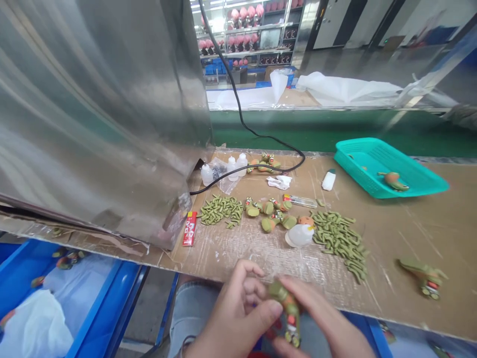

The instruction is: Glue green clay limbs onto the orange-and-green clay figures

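My left hand (238, 311) and my right hand (320, 318) together grip a small green toy figure (286, 311) with orange and red markings, low over my lap just in front of the bench edge. On the cardboard-covered bench (410, 233) ahead lie two piles of green limb parts (219, 209) (341, 241), a cluster of green figure bodies (272, 211) and a white glue bottle (300, 233) lying on its side. A finished green figure (425, 278) lies at the right.
A teal basket (387, 166) with one figure stands at the back right. A large steel housing (97, 109) fills the left. A black cable (242, 119), small white bottles (234, 169), a red pack (190, 228) and a blue bin (74, 298) below left are nearby.
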`<state>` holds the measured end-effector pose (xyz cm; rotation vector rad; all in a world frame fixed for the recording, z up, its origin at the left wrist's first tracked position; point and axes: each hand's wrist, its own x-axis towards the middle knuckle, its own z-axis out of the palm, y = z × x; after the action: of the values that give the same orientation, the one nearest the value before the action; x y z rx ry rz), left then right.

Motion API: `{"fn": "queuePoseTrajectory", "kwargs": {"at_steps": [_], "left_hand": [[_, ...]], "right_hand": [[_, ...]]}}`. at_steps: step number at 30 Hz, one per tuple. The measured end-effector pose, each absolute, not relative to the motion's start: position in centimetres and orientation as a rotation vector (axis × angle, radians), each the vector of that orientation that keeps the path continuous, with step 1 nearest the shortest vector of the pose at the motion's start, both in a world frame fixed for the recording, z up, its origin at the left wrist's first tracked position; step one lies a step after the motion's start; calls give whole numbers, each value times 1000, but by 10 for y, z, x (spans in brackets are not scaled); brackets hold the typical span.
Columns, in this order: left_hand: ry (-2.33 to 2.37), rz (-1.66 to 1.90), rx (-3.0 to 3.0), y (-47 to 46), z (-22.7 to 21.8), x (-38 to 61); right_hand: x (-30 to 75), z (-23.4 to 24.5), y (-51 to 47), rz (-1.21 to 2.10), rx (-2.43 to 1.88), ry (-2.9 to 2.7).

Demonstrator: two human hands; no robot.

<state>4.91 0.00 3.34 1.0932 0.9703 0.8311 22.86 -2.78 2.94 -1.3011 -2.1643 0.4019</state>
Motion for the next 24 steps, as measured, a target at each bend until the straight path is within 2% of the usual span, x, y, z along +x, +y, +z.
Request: {"fn": "queuePoseTrajectory", "kwargs": {"at_steps": [5,9,11,13,15,20,24], "left_hand": [[1108,906,1548,47,41,57],[1083,973,1735,83,40,70],[1075,999,1737,93,35,78],[1073,1021,1700,97,33,84],[1075,1036,1632,95,33,84],[1098,1037,1277,67,43,64],[1045,1039,837,39,47,41]], "right_hand": [[322,25,-7,-127,-1845,-1962],[356,35,3,-537,-2003,-1822],[338,39,5,-417,-1966,-1687],[307,36,8,-64,-1848,-1671],[277,26,18,117,-1740,-1759],[243,5,50,173,-1693,-1725],[238,16,43,303,-1596,-1645]]}}
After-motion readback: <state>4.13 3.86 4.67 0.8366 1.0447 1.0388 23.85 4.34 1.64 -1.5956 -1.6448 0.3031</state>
